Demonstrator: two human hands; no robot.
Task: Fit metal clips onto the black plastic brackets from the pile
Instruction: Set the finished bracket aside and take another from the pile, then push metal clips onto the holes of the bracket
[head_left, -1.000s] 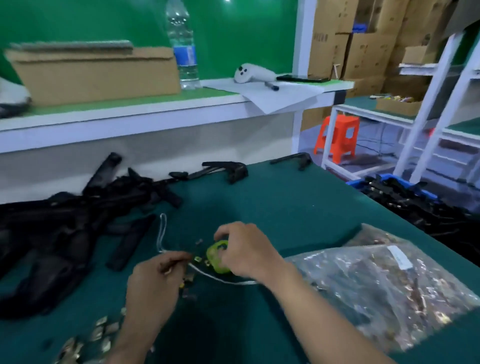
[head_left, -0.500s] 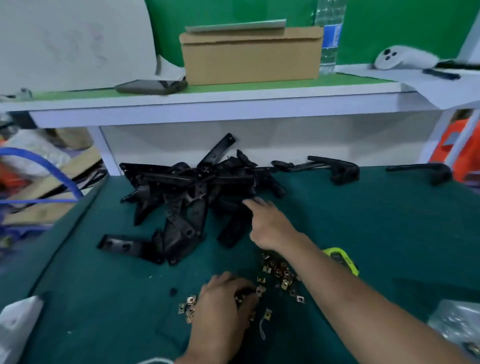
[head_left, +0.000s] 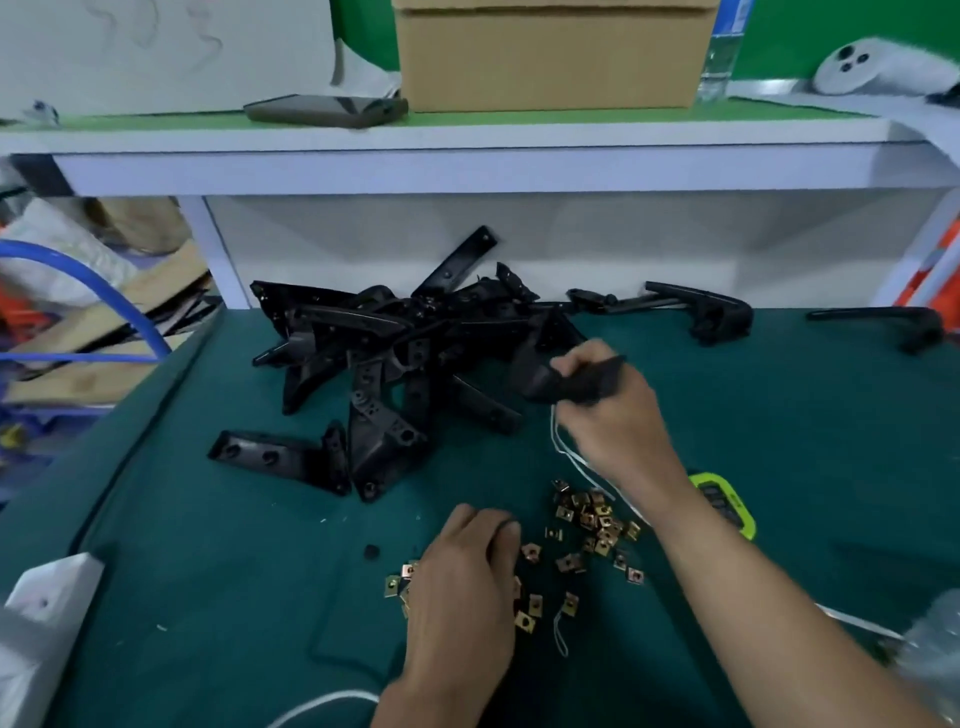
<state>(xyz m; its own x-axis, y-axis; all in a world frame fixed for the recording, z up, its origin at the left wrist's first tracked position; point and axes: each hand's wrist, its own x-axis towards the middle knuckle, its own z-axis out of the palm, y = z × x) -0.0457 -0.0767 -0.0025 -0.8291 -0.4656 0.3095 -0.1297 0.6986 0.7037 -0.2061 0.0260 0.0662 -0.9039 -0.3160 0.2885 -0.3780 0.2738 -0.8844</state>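
The right hand (head_left: 615, 421) is gripping a blurred bracket (head_left: 569, 383); the left hand (head_left: 462, 587) is curling over clips (head_left: 597, 519), its hold indiscernible, with the green mat (head_left: 208, 571) lying beneath both.

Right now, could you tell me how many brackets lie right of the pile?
2: a bracket just beside the pile, another bracket farther right. The right hand holds a third.

The bracket (head_left: 576, 382) gripped in the right hand (head_left: 618, 415) is motion-blurred, its near end hidden by the fingers. The left hand (head_left: 462, 582) covers several metal clips (head_left: 592, 514); whether it pinches one cannot be told. The cardboard box (head_left: 550, 57) and bottle (head_left: 722, 57) are cut off by the top edge, the plastic bag (head_left: 935, 639) by the right.
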